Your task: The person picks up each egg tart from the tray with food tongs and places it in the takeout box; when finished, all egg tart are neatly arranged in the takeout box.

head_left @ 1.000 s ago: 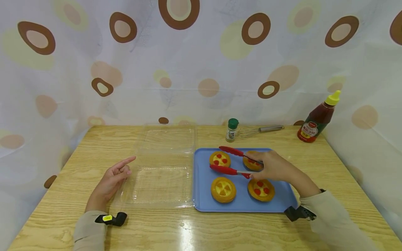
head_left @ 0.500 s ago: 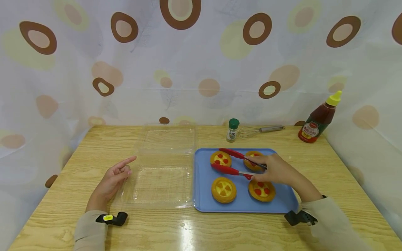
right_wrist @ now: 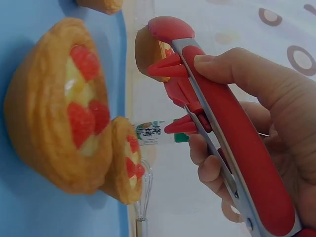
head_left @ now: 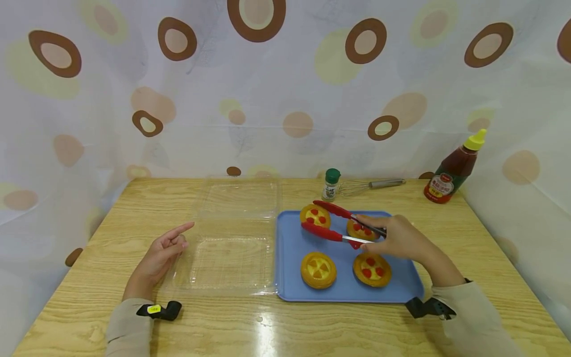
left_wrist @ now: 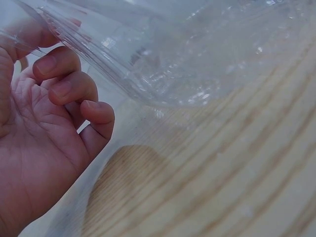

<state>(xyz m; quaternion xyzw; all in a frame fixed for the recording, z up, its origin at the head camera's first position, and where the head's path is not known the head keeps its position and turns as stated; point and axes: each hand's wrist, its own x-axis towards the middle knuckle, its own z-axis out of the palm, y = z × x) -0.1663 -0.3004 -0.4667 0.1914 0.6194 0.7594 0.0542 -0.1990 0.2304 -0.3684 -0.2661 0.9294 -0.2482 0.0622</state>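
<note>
My right hand (head_left: pixel 400 239) holds red-and-metal tongs (head_left: pixel 324 232). Their red tips grip a round egg tart (head_left: pixel 315 217) topped with red fruit pieces, which hangs raised above the blue tray (head_left: pixel 285 292) in the right wrist view. On the tray sit a back right tart (head_left: pixel 363 231), partly hidden by the tongs and hand, a front right tart (head_left: pixel 372 270) with red pieces, and a front left tart (head_left: pixel 318 270) with golden wedges. My left hand (head_left: pixel 157 258) holds the left rim of an opened clear plastic box (head_left: pixel 234 290), index finger extended, the other fingers curled.
Behind the tray stand a green-capped seasoning jar (head_left: pixel 330 184) and a lying whisk (head_left: pixel 372 185). A sauce bottle (head_left: pixel 452 171) with a yellow tip is at the back right. A patterned curtain (head_left: pixel 285 89) hangs behind the wooden table (head_left: pixel 214 329).
The tongs have closed in on the back left tart and raised it from the tray. My right hand has shifted slightly right. My left hand and the box stay put.
</note>
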